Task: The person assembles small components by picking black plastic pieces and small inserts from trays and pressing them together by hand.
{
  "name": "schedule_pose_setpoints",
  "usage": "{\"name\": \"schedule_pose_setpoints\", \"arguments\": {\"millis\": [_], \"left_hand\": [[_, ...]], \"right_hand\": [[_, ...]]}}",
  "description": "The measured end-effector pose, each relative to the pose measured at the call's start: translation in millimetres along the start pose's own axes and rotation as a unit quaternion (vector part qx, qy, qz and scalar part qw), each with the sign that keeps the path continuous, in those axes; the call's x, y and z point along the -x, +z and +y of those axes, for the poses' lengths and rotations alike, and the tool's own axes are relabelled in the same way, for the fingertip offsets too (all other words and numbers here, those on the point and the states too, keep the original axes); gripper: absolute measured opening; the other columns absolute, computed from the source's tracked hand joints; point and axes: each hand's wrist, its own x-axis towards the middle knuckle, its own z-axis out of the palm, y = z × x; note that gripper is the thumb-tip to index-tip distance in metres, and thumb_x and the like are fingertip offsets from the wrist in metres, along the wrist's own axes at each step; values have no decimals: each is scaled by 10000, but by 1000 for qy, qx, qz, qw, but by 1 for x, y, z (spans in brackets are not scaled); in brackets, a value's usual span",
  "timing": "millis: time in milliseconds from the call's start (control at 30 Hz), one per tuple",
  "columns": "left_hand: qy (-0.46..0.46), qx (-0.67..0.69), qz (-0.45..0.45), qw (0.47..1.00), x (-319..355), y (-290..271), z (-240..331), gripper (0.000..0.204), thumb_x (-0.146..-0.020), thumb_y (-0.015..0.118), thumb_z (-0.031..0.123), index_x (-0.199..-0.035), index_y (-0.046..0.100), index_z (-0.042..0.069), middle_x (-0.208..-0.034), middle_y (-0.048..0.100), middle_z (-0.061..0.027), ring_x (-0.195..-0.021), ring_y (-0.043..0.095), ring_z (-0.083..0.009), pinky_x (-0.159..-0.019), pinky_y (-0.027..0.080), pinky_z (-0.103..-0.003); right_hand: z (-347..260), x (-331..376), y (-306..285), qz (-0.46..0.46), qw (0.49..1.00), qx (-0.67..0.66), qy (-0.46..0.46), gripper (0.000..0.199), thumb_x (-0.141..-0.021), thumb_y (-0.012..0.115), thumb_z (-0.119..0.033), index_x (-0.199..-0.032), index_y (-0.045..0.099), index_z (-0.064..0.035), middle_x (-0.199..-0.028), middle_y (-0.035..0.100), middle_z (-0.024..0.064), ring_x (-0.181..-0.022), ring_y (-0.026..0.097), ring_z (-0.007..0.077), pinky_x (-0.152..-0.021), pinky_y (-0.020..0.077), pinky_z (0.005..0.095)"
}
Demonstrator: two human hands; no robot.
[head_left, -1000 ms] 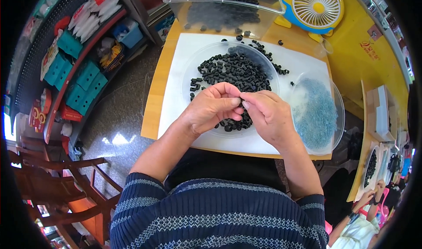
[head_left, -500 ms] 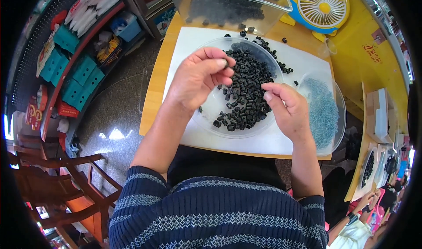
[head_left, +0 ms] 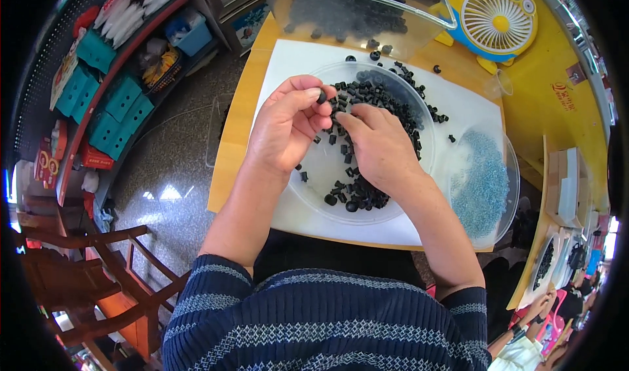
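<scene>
Wooden table (head_left: 225, 181), white sheet (head_left: 280, 63) spread on it. Clear bin (head_left: 424, 33) at far edge, dark pieces inside. Round tray (head_left: 314, 177) on sheet, small black parts (head_left: 367, 194) heaped in it. Clear dish (head_left: 515, 197) right of tray, holding tiny blue beads (head_left: 481, 184). Right hand (head_left: 383, 147) above tray, fingers bent toward black parts; cannot tell whether they grip any. Left hand (head_left: 285, 130) over tray's left side, thumb and forefinger pinching round black bead (head_left: 322, 97).
</scene>
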Motion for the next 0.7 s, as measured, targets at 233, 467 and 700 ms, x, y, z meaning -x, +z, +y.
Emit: {"name": "schedule_pose_setpoints", "arguments": {"millis": [233, 467, 700], "left_hand": [[9, 17, -3, 1000, 3, -6, 3, 91, -771, 505, 7, -860, 517, 25, -833, 587, -128, -607, 543, -125, -526, 478, -248], [8, 16, -16, 1000, 2, -2, 1, 90, -773, 505, 9, -860, 523, 23, -839, 589, -133, -600, 540, -125, -515, 470, -247], [12, 25, -8, 1000, 3, -5, 2, 90, -776, 498, 14, -861, 525, 25, -847, 589, -135, -602, 539, -124, -529, 473, -253]], "right_hand": [[9, 11, -21, -160, 986, -38, 6, 230, -690, 503, -35, -892, 610, -54, -1003, 558, 94, -951, 516, 266, -823, 402, 347], [5, -11, 6, -20, 999, -15, -31, 282, -694, 495, -11, -958, 572, -72, -1042, 541, 106, -982, 498, 288, -843, 398, 369], [8, 15, -22, -175, 979, -81, -60, 263, -668, 506, 2, -908, 595, -60, -951, 577, 98, -945, 528, 277, -814, 424, 348]]}}
